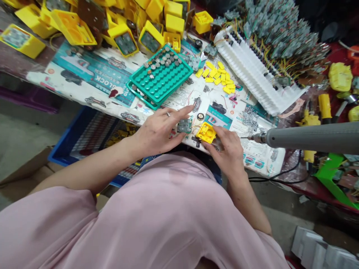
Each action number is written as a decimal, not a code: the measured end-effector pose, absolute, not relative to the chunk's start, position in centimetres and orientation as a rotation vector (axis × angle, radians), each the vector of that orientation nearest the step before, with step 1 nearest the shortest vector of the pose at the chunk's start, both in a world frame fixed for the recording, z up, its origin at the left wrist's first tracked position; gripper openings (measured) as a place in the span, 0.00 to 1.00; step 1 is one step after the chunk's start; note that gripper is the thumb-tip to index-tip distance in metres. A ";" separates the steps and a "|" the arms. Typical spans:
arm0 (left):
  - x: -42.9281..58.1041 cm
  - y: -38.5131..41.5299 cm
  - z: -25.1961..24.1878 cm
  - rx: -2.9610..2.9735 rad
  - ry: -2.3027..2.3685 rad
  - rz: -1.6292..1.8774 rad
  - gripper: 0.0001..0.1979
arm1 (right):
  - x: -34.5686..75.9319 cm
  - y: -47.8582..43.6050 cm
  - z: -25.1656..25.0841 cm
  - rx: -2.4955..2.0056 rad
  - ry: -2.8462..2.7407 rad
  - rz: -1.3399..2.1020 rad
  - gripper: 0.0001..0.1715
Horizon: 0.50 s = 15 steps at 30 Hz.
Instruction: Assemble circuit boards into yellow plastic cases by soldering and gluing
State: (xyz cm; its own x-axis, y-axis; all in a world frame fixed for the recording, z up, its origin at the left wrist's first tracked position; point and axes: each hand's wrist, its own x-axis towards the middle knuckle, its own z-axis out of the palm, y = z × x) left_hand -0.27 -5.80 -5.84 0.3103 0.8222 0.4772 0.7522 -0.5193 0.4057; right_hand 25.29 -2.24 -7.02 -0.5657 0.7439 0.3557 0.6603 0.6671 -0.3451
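Note:
My left hand point(159, 129) lies at the table's near edge, its fingers stretched toward a small grey-green circuit board point(184, 126) that it touches from the left. My right hand point(228, 147) is closed round a small yellow plastic housing point(206, 133), thumb and fingers pinching it from the right. Thin wires join the board to the housing. A small black part point(196, 141) lies just in front of the housing. A round black disc point(200, 116) rests just behind the two pieces.
A green tray point(146, 80) with several coin cells stands behind my left hand. Loose yellow clips point(217, 76), a white rack point(254, 80) of wired boards and a pile of yellow housings point(123, 22) lie farther back. A grey electric screwdriver point(311, 137) hangs at the right. A blue crate point(67, 144) sits below the table.

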 end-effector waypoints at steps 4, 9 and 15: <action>-0.3 -5.8 -5.9 2.467 1.477 1.010 0.35 | 25.3 -2.3 -7.0 -1.101 -2.412 0.241 0.27; -0.4 -5.8 -5.9 2.473 1.461 1.016 0.34 | 25.4 -2.3 -7.2 -1.108 -2.403 0.240 0.28; -0.4 -6.0 -5.9 2.446 1.465 1.004 0.32 | 25.4 -2.4 -7.3 -1.086 -2.401 0.219 0.28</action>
State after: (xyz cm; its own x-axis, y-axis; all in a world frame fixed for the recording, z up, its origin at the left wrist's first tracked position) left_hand -0.36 -6.02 -5.87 0.3119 0.8212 0.4779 0.7424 -0.5245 0.4168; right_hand 25.44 -2.40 -7.33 -0.5618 0.7404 0.3691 0.6613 0.6700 -0.3374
